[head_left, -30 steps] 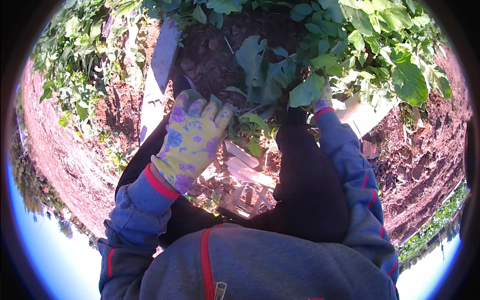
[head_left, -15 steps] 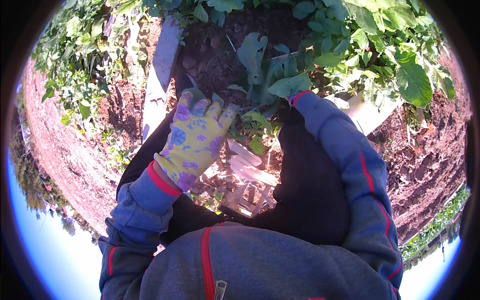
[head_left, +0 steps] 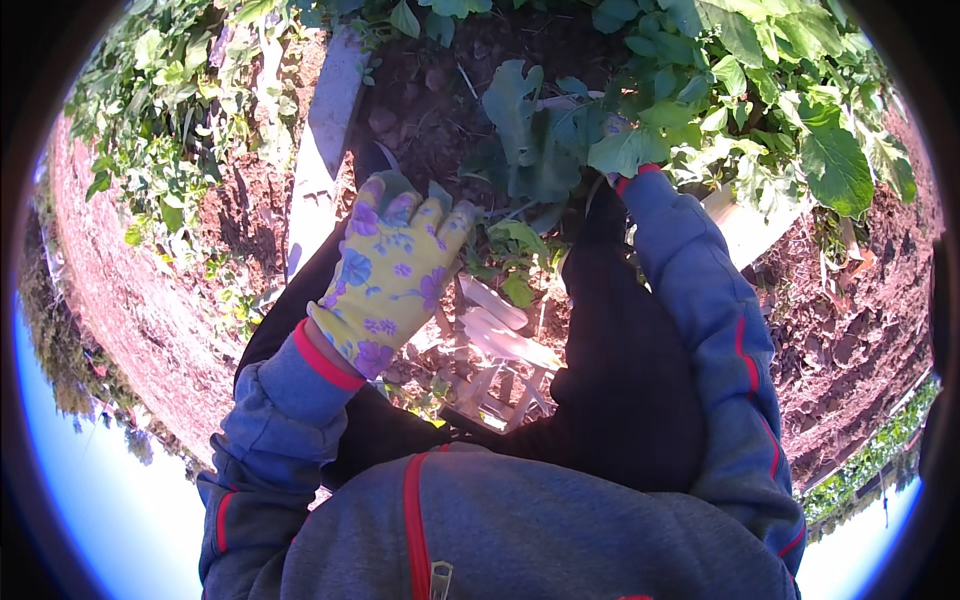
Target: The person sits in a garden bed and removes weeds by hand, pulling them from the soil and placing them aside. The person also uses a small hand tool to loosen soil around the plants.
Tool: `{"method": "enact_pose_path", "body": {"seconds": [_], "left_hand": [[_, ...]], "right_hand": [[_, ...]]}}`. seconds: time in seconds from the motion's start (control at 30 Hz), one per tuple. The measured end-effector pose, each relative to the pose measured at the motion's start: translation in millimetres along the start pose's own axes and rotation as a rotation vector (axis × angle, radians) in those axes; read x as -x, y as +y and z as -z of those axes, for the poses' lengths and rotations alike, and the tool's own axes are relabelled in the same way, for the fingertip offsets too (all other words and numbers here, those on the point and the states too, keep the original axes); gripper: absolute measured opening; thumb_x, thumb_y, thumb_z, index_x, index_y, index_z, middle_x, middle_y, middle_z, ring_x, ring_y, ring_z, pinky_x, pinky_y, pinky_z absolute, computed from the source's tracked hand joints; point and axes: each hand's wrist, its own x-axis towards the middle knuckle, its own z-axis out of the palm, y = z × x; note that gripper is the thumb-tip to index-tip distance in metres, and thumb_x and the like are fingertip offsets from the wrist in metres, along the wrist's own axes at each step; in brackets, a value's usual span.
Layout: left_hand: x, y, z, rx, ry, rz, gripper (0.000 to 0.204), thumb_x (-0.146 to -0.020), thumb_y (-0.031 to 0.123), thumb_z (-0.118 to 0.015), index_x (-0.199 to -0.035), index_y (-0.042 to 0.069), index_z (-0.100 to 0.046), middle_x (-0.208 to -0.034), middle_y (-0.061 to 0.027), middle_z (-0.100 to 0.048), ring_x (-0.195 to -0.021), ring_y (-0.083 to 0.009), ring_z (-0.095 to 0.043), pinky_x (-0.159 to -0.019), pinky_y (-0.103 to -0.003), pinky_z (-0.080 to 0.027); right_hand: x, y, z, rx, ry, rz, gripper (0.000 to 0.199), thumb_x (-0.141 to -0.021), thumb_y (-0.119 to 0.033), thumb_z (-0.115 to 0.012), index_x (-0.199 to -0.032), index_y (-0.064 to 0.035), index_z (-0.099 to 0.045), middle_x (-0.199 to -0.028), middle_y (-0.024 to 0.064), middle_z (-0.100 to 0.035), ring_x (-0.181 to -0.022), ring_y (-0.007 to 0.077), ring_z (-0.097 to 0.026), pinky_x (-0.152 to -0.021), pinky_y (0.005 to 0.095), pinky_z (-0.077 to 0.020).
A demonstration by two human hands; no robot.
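My left hand [head_left: 392, 272] wears a yellow glove with purple and blue flowers. Its fingers curl down over low leaves and shaded soil, and whatever they grip, if anything, is hidden beneath them. My right arm reaches forward to a large-leaved plant [head_left: 535, 140]. Past the red cuff [head_left: 637, 178], broad leaves cover nearly all of my right hand, so its fingers do not show. Small green leaves [head_left: 515, 240] grow between my two hands.
A pale board-like edging [head_left: 325, 140] runs along the left of the shaded soil. Another pale flat piece [head_left: 750, 225] lies right of my right arm. Dense foliage [head_left: 720, 80] fills the far right. Pale slats [head_left: 505, 335] lie between my legs.
My right hand has moved farther forward and a little right, deeper under the leaves. The large leaves have shifted and tilted. My left hand has stayed nearly in place.
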Motion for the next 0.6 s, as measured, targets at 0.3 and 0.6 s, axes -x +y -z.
{"method": "enact_pose_path", "body": {"seconds": [0.3, 0.6], "left_hand": [[-2.3, 0.2, 2.9, -0.009, -0.036, 0.002, 0.057, -0.083, 0.029, -0.065, -0.135, 0.013, -0.047, -0.118, -0.0086, -0.058, -0.117, -0.0275, -0.053, -0.107, -0.051, -0.028], [-0.7, -0.2, 0.7, 0.0, -0.016, 0.001, 0.053, -0.081, 0.026, -0.067, -0.13, 0.011, -0.051, -0.118, -0.0082, -0.058, -0.117, -0.027, -0.053, -0.106, -0.051, -0.028]], "right_hand": [[-55.6, 31.7, 49.1, -0.046, 0.25, 0.005, 0.034, -0.087, -0.03, -0.058, -0.11, -0.0057, -0.065, -0.108, 0.0175, -0.065, -0.1, 0.0369, -0.061, -0.087, 0.0413, -0.0495], [-17.7, -19.5, 23.7, -0.003, -0.096, 0.033, 0.04, -0.09, -0.032, -0.054, -0.117, -0.0025, -0.061, -0.115, 0.0204, -0.064, -0.108, 0.035, -0.061, -0.096, 0.042, -0.0463]]}}
